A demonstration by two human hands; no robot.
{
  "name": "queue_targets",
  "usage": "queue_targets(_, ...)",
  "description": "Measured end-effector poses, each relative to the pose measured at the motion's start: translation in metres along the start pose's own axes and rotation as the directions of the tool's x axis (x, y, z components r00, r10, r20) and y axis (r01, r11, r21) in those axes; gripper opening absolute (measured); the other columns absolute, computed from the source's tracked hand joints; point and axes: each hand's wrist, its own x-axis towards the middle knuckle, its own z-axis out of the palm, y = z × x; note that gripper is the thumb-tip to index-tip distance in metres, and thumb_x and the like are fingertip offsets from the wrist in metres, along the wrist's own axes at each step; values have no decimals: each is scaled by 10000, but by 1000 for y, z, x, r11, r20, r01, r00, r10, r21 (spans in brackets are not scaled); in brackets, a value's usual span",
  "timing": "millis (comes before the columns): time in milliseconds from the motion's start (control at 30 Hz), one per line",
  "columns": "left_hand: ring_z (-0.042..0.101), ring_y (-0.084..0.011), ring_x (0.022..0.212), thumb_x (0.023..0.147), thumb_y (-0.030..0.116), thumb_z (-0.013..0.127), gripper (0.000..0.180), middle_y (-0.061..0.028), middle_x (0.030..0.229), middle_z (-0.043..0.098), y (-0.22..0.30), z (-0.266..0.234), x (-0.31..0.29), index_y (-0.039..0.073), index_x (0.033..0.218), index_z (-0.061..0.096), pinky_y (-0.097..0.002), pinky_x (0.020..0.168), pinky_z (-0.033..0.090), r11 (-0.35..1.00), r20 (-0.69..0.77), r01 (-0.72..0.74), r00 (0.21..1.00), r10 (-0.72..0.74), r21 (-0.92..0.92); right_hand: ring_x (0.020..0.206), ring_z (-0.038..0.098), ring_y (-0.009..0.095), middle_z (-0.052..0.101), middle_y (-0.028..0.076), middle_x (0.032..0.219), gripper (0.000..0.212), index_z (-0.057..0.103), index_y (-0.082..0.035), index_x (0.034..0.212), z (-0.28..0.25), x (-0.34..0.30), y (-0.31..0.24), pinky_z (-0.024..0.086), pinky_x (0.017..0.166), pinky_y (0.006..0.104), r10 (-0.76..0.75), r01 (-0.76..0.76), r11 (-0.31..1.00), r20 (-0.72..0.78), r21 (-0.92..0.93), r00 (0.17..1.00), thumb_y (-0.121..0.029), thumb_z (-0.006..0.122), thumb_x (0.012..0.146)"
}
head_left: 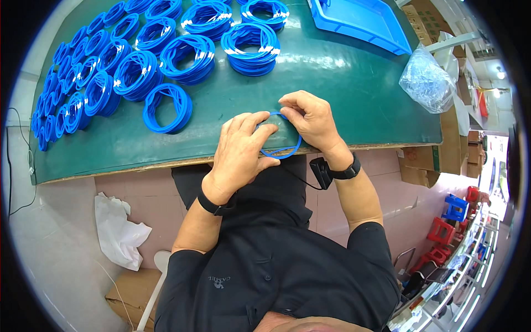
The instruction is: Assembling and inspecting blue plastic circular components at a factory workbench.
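A thin loop of blue cable or tubing [286, 155] is held between my two hands at the near edge of the table. My left hand [235, 148] grips its left side, fingers bent and thumb pointing right. At the loop's upper right, my right hand [311, 120] pinches it between thumb and fingertips. The exact fingertip contact is partly hidden. Nearest to my left hand lies a single blue coil [186, 105] on the green tabletop. Beyond it are stacks of similar blue coils, such as one stack [251, 65] with white marks.
The green table [326, 83] carries rows of coil stacks on its left. A blue plastic tray [362, 25] sits at the far right, beside a clear plastic bag [427, 83]. Cardboard boxes [423, 163] stand past the right edge. White sheeting [119, 229] lies on the lower left.
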Motion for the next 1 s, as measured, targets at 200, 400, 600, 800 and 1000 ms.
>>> queue_targets(200,573,-334,1331,587,245,1000,719,-75,1439,639,0,-1,1,133,1247,738,-497,1097,441,1000,1,-5,1000,5,8,790,733,298,747,124,935,152,752,-27,1037,-1,4,-2,579,707,382,-29,29,999,18,-16,999,-15,779,887)
queue_targets(400,572,-335,1334,594,244,997,711,-77,1443,638,0,0,2,130,1248,741,-497,1100,439,1000,3,-7,1000,7,5,753,704,183,736,88,921,154,760,-15,1054,0,2,1,564,691,313,-57,58,998,20,-37,998,3,803,906)
queue_targets(600,570,-339,1342,604,242,994,702,-83,1451,638,-1,0,2,127,1248,740,-498,1103,438,1000,6,-7,1000,7,-3,752,707,193,743,96,934,155,758,-14,1054,0,1,0,563,690,322,-19,19,1000,-4,20,1000,1,802,907)
queue_targets(800,565,-342,1351,613,239,997,709,-92,1458,626,-1,-1,3,126,1258,727,-507,1117,436,1000,16,-19,1000,18,8,800,732,305,748,129,951,170,754,-30,1049,2,3,2,580,714,385,-122,123,992,25,-16,992,-13,781,882)
queue_targets(1000,565,-351,1355,619,270,995,709,-102,1470,630,-2,0,1,123,1264,738,-502,1114,439,1000,13,-15,1000,15,16,789,736,240,760,118,950,198,751,-21,1091,1,-1,1,586,714,349,25,-20,997,-55,75,998,-27,788,896)
